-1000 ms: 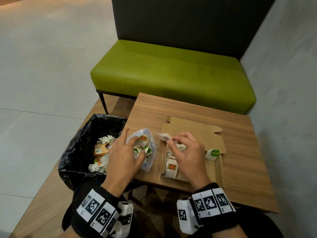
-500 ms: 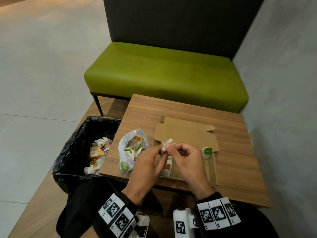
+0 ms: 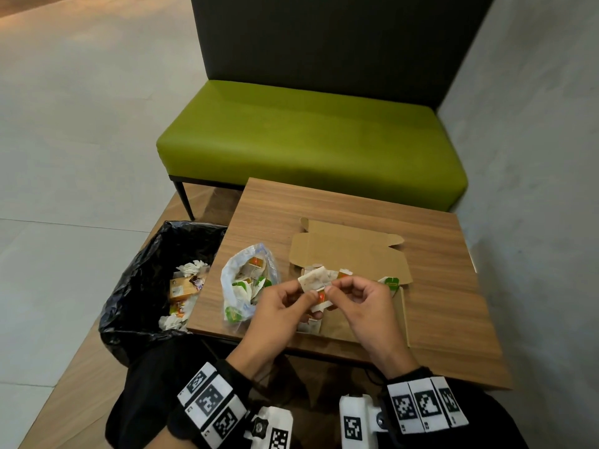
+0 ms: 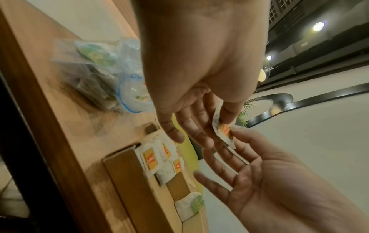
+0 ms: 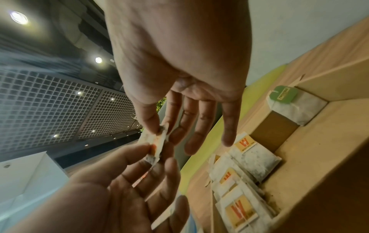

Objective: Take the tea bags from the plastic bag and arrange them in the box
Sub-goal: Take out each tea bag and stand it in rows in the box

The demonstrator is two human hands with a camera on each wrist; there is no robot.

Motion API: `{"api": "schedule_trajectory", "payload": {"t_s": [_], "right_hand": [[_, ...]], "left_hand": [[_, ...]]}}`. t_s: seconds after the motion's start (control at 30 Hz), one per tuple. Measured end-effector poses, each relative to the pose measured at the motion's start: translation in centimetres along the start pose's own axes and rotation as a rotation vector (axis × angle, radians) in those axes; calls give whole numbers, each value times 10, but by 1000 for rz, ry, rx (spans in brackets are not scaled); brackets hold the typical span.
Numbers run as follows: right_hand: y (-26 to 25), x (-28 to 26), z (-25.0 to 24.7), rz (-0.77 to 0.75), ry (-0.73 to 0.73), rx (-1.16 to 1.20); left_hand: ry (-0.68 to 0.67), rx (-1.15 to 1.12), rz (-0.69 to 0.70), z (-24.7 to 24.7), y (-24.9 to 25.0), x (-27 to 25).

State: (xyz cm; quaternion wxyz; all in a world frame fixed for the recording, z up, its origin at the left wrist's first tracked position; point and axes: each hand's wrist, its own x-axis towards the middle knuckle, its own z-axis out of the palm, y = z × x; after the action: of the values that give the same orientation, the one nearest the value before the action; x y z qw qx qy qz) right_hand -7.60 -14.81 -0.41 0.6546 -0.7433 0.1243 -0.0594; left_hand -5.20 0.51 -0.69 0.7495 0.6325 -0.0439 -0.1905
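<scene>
Above the open cardboard box (image 3: 400, 306) both hands hold one white tea bag (image 3: 316, 277) with an orange tag. My left hand (image 3: 308, 294) pinches its lower left edge. My right hand (image 3: 334, 288) pinches its right side between thumb and forefinger, as the right wrist view shows on the tea bag (image 5: 157, 141). Several orange-tagged tea bags (image 5: 239, 205) stand in a row inside the box, and one green-tagged tea bag (image 5: 285, 97) lies at its far end. The clear plastic bag (image 3: 246, 280) with more tea bags lies left of the box.
A small wooden table (image 3: 453, 303) carries the box and the bag. A black-lined bin (image 3: 155, 286) with rubbish stands against its left edge. A green bench (image 3: 308, 140) lies beyond, and a grey wall (image 3: 534, 189) runs along the right.
My left hand left the plastic bag and moved right to meet the right hand. The tea bag rose from the box and is now pinched by both hands.
</scene>
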Motion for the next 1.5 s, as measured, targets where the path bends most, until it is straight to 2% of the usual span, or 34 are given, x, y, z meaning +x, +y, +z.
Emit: {"api": "schedule_trajectory", "payload": {"t_s": [0.13, 0.2, 0.3, 0.37, 0.53, 0.63, 0.83, 1.03, 1.1, 1.23, 1.37, 1.5], "right_hand": [[-1, 3, -8, -19, -8, -61], [0, 6, -15, -27, -108, -211], [-1, 9, -21, -69, -236, -409], [-2, 9, -22, -72, -229, -344], [5, 9, -19, -10, -112, -98], [9, 8, -16, -13, -83, -69], [10, 10, -21, -7, -109, -74], [18, 8, -20, 35, -50, -92], [24, 10, -23, 40, -25, -141], [45, 27, -40, 94, 154, -259], [60, 43, -45, 221, 91, -360], [73, 58, -36, 262, 82, -446]], "left_hand": [[51, 296, 24, -11, -8, 5], [50, 442, 93, -16, -10, 7], [-29, 625, 161, -14, -8, 7], [-38, 620, 174, -8, -8, 7], [131, 143, 39, 0, -18, 7], [142, 67, -5, 5, -20, 4], [113, 190, 29, 2, -23, 8], [134, 215, 22, 10, -22, 9], [132, 305, 31, 11, -27, 11], [189, 585, 24, 3, -38, 12], [106, 791, -6, -2, -44, 7], [70, 891, 7, -1, -47, 6]]}}
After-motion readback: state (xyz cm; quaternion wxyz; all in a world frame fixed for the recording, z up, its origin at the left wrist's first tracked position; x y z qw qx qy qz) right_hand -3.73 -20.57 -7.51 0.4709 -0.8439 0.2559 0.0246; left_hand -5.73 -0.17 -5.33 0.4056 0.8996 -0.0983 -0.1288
